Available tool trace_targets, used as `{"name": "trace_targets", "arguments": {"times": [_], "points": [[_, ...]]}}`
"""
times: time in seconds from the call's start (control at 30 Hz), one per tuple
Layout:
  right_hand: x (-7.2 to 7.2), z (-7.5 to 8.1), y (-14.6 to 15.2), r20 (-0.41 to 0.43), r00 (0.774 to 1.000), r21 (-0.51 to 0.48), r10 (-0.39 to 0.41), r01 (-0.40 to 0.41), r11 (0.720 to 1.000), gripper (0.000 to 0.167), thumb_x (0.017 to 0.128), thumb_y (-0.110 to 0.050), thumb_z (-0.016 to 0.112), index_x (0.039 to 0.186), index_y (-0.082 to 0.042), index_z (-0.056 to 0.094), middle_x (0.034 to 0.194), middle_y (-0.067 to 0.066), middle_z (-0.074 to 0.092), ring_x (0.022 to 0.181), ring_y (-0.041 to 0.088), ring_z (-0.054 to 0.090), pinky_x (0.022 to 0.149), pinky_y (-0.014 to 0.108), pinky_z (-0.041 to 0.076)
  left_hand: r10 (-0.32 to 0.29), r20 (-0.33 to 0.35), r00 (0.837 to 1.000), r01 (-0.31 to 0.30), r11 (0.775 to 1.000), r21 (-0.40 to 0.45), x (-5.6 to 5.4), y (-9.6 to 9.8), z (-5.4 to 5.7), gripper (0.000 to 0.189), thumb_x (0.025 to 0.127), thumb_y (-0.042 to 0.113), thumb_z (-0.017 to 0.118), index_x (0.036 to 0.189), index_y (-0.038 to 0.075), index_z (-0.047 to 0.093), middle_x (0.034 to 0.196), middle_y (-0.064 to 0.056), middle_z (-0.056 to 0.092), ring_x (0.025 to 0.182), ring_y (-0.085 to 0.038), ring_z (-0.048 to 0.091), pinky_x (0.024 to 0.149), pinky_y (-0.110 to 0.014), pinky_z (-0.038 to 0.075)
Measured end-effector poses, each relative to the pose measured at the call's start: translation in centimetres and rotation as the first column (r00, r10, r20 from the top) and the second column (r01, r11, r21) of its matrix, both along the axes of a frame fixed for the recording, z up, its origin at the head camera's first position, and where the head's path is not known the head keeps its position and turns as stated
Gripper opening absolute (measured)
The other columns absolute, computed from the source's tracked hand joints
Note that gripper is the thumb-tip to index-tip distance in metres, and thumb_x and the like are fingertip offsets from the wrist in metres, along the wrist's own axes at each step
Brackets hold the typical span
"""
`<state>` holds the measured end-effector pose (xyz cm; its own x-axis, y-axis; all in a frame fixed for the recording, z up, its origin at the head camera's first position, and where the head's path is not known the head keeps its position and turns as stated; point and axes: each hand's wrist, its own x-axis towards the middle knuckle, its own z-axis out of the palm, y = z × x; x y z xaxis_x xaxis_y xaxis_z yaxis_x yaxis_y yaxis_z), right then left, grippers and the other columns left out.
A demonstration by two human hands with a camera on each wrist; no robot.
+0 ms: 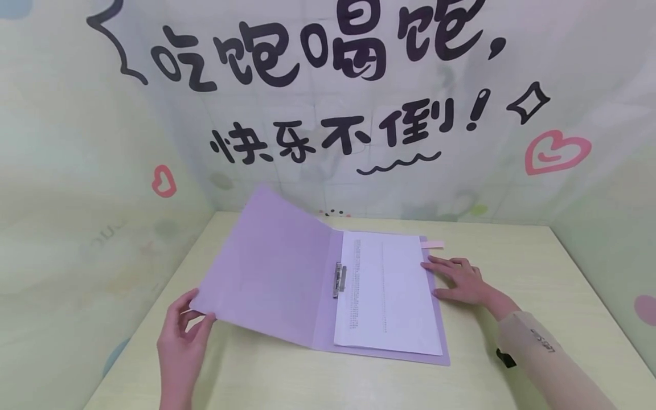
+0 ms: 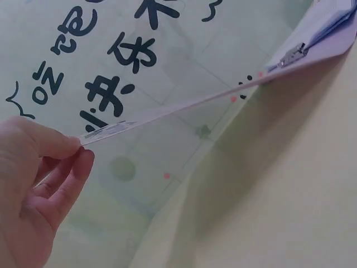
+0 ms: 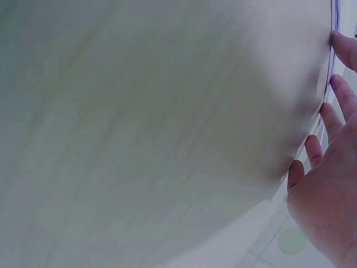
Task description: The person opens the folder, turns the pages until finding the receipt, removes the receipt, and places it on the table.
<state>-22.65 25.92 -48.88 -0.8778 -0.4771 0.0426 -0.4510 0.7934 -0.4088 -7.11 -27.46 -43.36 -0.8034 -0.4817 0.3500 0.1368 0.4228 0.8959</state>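
Note:
A purple clip folder lies spread on the table, its front cover raised at a slant on the left. My left hand pinches the cover's near left corner between thumb and fingers; the left wrist view shows the cover edge-on from that grip. Inside, white printed sheets lie on the back cover beside a metal clip at the spine. A pink tab sticks out at the far right edge. My right hand rests at the folder's right side, fingers spread, fingertips on its edge.
The pale wooden table reaches back to a light wall sheet with black lettering and pink hearts, and similar sheets stand at both sides. A small black object shows beside the right sleeve.

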Motion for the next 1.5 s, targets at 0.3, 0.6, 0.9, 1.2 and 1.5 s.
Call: {"name": "trace_targets", "arguments": {"times": [0.3,0.6,0.9,1.2,1.5], "points": [[-0.1,0.1,-0.2,0.016,1.0,-0.009,0.006,-0.005,1.0,0.067,0.087,-0.046,0.068,0.146,-0.02,0.047,0.157,0.017,0.037,0.129,0.052,0.031,0.091,0.069,0.032,0.088,0.281,0.956,-0.028,0.977,-0.21,0.1,-2.7,-3.1,0.063,0.082,-0.005,0.072,0.141,0.003,0.05,0.12,-0.022,0.061,0.079,0.023,0.045,0.067,0.002,0.046],[0.0,0.0,0.0,0.006,1.0,0.006,-0.007,0.007,1.0,0.067,0.087,-0.047,0.067,0.146,-0.021,0.047,0.157,0.015,0.037,0.13,0.052,0.032,0.09,0.068,0.034,0.1,0.381,0.919,0.021,0.954,-0.3,-0.2,-3.7,-4.1,0.062,0.082,0.005,0.076,0.139,0.003,0.051,0.116,-0.022,0.065,0.08,0.015,0.049,0.067,-0.002,0.048],[0.1,0.3,0.3,0.014,1.0,0.005,0.003,-0.003,1.0,0.067,0.088,-0.045,0.067,0.146,-0.019,0.046,0.157,0.016,0.036,0.13,0.053,0.032,0.091,0.071,0.034,0.053,0.461,0.886,0.173,0.884,-0.435,-0.2,-4.8,-4.9,0.055,0.08,0.012,0.08,0.126,-0.008,0.058,0.106,-0.026,0.059,0.085,-0.024,0.057,0.066,-0.019,0.046],[-0.2,0.2,0.3,0.037,0.999,-0.018,0.009,-0.009,1.0,0.066,0.087,-0.046,0.068,0.146,-0.022,0.047,0.158,0.014,0.035,0.13,0.049,0.03,0.092,0.067,0.031,-0.056,0.473,0.88,0.315,0.813,-0.49,-0.7,-5.9,-5.4,0.059,0.081,0.012,0.077,0.131,-0.009,0.052,0.116,-0.032,0.051,0.108,-0.047,0.047,0.087,-0.054,0.044],[-0.2,0.0,0.4,0.042,0.999,-0.018,0.006,-0.006,1.0,0.067,0.088,-0.046,0.067,0.146,-0.022,0.046,0.159,0.014,0.035,0.131,0.05,0.029,0.092,0.067,0.03,-0.297,0.33,0.896,0.442,0.673,-0.594,-2.5,-6.8,-5.0,0.064,0.065,-0.001,0.084,0.125,0.001,0.061,0.12,-0.022,0.057,0.094,-0.028,0.056,0.076,-0.027,0.047]]}}
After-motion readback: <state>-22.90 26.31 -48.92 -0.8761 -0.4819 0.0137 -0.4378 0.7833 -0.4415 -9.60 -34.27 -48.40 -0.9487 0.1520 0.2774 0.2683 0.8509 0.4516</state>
